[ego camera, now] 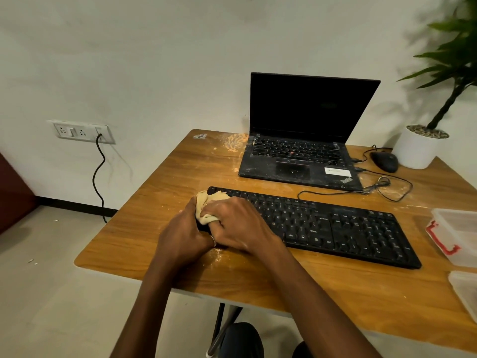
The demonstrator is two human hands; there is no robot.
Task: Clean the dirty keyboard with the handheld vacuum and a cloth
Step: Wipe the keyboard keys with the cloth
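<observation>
- Left hand [185,236]: at the left end of the black plastic keyboard [335,228]; finger state cannot be told.
- Right hand [240,223]: fingers clasp the crumpled beige cloth [206,210] on the keys.
- Keyboard: near the wooden tabletop's [258,280] front edge; likely light and stiff, so steady it by one end.
- Cloth: limp; bunch it in the palm.

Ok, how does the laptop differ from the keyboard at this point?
The laptop sits at the back with its lid up; the keyboard lies flat nearer the front and is wider. Pale dust streaks the laptop's palm rest; the keyboard looks cleaner, with a cloth held on its left end. Both are black and on the table.
</observation>
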